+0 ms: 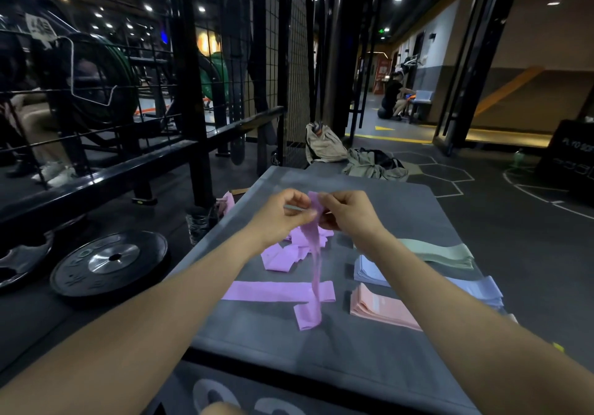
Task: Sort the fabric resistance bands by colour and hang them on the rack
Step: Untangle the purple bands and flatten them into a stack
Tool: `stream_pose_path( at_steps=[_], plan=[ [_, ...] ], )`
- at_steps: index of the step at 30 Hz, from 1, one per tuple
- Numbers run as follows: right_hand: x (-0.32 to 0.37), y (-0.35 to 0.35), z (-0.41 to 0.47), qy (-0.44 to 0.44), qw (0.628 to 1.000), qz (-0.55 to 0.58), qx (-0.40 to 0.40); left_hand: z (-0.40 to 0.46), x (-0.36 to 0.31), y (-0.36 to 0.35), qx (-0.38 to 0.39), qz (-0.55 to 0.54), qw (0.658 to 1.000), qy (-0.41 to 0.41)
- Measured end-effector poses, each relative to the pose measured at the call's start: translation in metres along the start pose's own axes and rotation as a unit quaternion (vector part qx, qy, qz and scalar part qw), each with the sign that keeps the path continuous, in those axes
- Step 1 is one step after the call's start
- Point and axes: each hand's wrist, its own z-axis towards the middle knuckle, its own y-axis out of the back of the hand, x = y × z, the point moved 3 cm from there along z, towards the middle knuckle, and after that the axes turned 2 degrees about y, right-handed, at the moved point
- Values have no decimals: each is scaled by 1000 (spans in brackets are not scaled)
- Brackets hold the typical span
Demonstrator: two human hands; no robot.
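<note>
In the head view, both hands were raised over the middle of a grey padded box top (pixel 369 344). The left hand (pixel 283 213) and the right hand (pixel 348 210) each had curled fingers pinching the upper end of one purple band (pixel 313 237), a soft, flat fabric strip that hung down between them, twisted narrow partway, its lower end lying folded on the top toward the near edge. Beneath it a second purple band (pixel 273 291) lay flat and straight, crosswise, touching the hanging one where they crossed. Behind that, toward the far edge, a loose purple heap (pixel 283 255) of more bands lay crumpled. Along the right edge sat three neat flat stacks: a green stack (pixel 440 252) farthest, a pale blue stack (pixel 369 271) in the middle, partly hidden by the right forearm, and a pink stack (pixel 382 308) nearest. On the floor to the left lay a round black weight plate (pixel 109 262) with a metal hub, before a black wire-grid rack (pixel 180 77).
</note>
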Motion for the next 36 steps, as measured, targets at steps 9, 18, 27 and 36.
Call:
stream_pose_path(
  at_steps=[9,18,27,36],
  plan=[
    [25,1,2,87,993,-79,-6,8,-12,9,-57,-34,998,19],
    [37,-10,1,128,981,-145,-20,7,-16,15,-32,7,999,20],
    [32,-9,10,107,984,-126,-62,0,-10,9,39,-28,997,61],
    [-1,38,26,-23,972,-25,-232,-21,53,28,141,182,964,133]
  ],
)
